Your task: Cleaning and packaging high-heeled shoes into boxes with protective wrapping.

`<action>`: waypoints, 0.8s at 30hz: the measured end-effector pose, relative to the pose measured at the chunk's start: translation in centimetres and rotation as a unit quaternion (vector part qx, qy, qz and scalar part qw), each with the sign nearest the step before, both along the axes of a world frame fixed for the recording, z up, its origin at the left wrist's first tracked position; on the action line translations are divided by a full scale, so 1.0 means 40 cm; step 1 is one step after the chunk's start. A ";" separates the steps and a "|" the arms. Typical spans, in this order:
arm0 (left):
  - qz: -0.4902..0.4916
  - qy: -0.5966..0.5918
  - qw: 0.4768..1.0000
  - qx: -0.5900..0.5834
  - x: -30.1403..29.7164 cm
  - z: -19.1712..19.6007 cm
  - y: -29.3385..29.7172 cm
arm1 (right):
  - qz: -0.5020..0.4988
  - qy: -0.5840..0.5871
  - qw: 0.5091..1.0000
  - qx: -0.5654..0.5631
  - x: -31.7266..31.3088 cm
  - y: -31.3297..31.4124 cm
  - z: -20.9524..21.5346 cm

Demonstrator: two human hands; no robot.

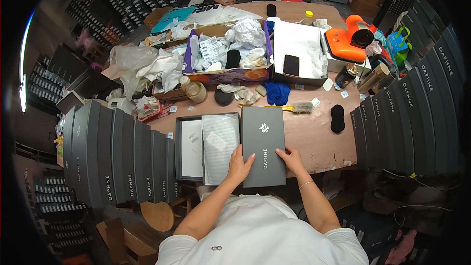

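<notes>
Before me is a grey shoebox lid (264,140) with pale print and a small flower mark, top face up. Whether a box sits beneath it I cannot tell. My left hand (239,166) grips its left edge, thumb on top. At the right edge, my right hand (291,159) holds it, thumb on the face and the other fingers partly hidden. Left of the lid, close beside it, lies an open grey shoebox (179,142). Inside are a white card (192,147) and a ribbed white wrapped packet (221,154) with a pale label.
Stacks of grey shoeboxes flank me at left (100,152) and right (407,118). Behind stand a purple carton (230,76) of paper scraps, a white-lined box (297,39), and an orange device (347,39). A yellow-handled brush (299,108) and black pad (337,119) lie nearer.
</notes>
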State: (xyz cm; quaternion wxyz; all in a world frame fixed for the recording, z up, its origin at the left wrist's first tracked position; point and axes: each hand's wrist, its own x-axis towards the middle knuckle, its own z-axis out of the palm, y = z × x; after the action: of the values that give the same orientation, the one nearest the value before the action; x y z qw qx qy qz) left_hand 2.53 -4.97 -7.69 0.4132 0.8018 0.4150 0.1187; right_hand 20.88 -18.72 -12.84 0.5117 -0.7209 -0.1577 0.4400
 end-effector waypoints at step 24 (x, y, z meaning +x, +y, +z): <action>-0.156 0.188 0.969 -0.029 0.073 0.106 0.049 | -0.056 0.133 0.989 0.038 0.040 -0.019 -0.050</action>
State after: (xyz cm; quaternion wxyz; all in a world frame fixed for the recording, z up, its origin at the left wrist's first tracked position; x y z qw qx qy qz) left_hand 5.45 -3.02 -3.45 0.3639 0.8523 0.3584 -0.1125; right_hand 22.48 -19.47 -14.84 0.5791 -0.6435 -0.0645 0.4965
